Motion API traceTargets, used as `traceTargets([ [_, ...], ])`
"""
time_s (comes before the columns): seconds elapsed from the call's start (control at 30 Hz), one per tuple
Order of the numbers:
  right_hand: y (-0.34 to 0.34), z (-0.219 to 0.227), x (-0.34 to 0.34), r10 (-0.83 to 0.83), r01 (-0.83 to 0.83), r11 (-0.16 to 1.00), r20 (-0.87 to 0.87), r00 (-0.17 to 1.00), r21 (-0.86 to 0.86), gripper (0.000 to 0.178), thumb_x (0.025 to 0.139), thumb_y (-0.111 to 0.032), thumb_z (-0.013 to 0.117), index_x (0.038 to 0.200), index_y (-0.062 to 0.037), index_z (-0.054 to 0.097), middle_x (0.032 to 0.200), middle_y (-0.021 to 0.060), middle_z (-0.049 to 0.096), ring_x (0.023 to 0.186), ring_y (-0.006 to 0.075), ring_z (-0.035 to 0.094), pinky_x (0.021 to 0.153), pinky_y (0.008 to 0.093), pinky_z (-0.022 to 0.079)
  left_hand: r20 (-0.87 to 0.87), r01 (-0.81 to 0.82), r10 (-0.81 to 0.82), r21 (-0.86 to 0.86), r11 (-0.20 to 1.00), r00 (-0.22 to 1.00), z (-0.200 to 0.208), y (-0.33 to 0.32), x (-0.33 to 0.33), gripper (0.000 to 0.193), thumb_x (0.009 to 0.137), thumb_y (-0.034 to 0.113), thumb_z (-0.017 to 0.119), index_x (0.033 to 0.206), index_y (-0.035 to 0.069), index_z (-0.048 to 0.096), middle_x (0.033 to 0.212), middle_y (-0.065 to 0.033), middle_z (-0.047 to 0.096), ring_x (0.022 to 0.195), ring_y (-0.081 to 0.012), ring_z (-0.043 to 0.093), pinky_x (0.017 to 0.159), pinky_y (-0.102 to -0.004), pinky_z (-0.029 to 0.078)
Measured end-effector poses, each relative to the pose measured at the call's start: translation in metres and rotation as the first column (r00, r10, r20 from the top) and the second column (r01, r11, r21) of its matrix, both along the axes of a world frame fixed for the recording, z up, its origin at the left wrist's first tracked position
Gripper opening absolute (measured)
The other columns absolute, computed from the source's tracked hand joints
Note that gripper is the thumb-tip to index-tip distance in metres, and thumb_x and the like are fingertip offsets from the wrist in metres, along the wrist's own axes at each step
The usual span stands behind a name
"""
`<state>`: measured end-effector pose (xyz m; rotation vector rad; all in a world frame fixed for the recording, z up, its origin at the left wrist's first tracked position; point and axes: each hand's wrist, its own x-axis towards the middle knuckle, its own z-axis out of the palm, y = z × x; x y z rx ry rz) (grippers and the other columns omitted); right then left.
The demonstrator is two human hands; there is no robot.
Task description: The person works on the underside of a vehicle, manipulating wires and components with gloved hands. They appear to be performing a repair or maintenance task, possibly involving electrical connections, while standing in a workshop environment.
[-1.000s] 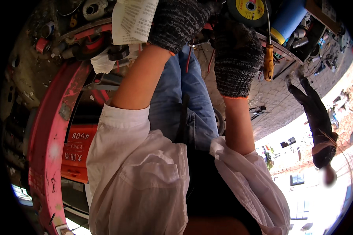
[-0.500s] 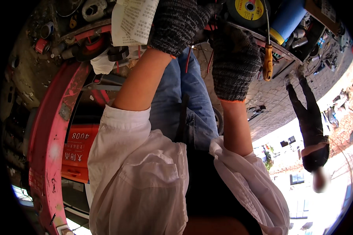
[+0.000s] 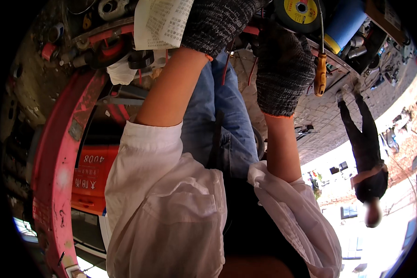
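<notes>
Both of my hands wear dark grey knitted gloves with orange cuff edges. At the top edge, my left hand is beside a sheet of printed paper, partly cut off by the frame. My right hand is lower and to the right, its back toward me. The fingers of both hands are hidden, so what they hold cannot be made out. Just right of my right hand, a screwdriver with a wooden-looking handle hangs over the tray edge. Behind it lies a black cutting disc with a yellow label.
A blue roll lies among tools at the upper right. Metal parts and a black ring crowd the upper left. A red metal frame post runs down the left side. Another person stands at the right, on paving.
My left hand has shifted up and to the right. My right hand is slightly further right too, while the paper, disc and screwdriver also appear a little further right.
</notes>
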<state>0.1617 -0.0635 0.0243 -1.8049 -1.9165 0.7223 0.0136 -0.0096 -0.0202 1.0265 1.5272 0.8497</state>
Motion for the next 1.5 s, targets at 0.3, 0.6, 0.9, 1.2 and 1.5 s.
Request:
traceTargets([
  [0.3,0.003,0.003,0.0,-0.012,0.012,1.0,-0.074,0.997,-0.003,0.019,0.091,-0.003,0.073,0.11,-0.0042,0.077,0.101,0.012,0.077,0.093,0.025,0.074,0.087,0.0335,0.056,0.137,0.157,-0.144,-0.089,0.984,0.98,0.011,0.006,-0.008,0.023,0.087,0.004,0.076,0.109,0.002,0.075,0.101,-0.011,0.078,0.095,-0.0234,0.072,0.09,-0.0352,0.054],
  [0.6,0.012,0.005,0.008,0.108,-0.109,0.993,0.025,0.994,0.044,0.021,0.091,-0.005,0.073,0.111,-0.0063,0.078,0.101,0.0126,0.077,0.093,0.0277,0.074,0.086,0.0351,0.056,0.255,0.103,-0.078,-0.085,0.991,0.964,0.004,0.004,-0.005,0.025,0.086,-0.001,0.074,0.111,-0.001,0.073,0.103,-0.0103,0.078,0.094,-0.0211,0.072,0.088,-0.0333,0.055],
  [0.9,0.012,0.007,0.011,0.166,-0.169,0.986,0.148,0.975,0.011,0.022,0.091,-0.006,0.073,0.112,-0.0072,0.078,0.101,0.0132,0.076,0.093,0.0288,0.073,0.086,0.036,0.056,0.05,0.12,-0.122,0.043,0.992,0.991,0.008,0.002,-0.003,0.022,0.084,0.001,0.075,0.106,0.0,0.075,0.1,-0.0111,0.078,0.093,-0.0242,0.073,0.089,-0.0358,0.056],
  [1.2,0.009,0.01,0.009,0.169,-0.178,0.983,0.189,0.967,0.036,0.023,0.09,-0.007,0.073,0.113,-0.0074,0.077,0.101,0.014,0.076,0.093,0.0291,0.073,0.086,0.0365,0.057,0.029,0.1,-0.099,-0.022,0.995,0.995,0.002,0.003,-0.001,0.024,0.085,0.007,0.076,0.108,0.001,0.075,0.105,-0.0123,0.077,0.098,-0.0271,0.072,0.091,-0.038,0.055],
  [1.5,0.0,0.003,0.019,0.114,-0.115,0.993,0.08,0.99,0.001,0.025,0.09,-0.006,0.074,0.115,-0.0068,0.077,0.102,0.0136,0.076,0.093,0.0277,0.073,0.086,0.0366,0.057,0.008,0.062,-0.062,0.041,0.997,0.998,0.011,0.002,0.0,0.026,0.087,0.011,0.077,0.111,0.002,0.073,0.106,-0.0124,0.077,0.099,-0.0289,0.071,0.092,-0.0395,0.054],
])
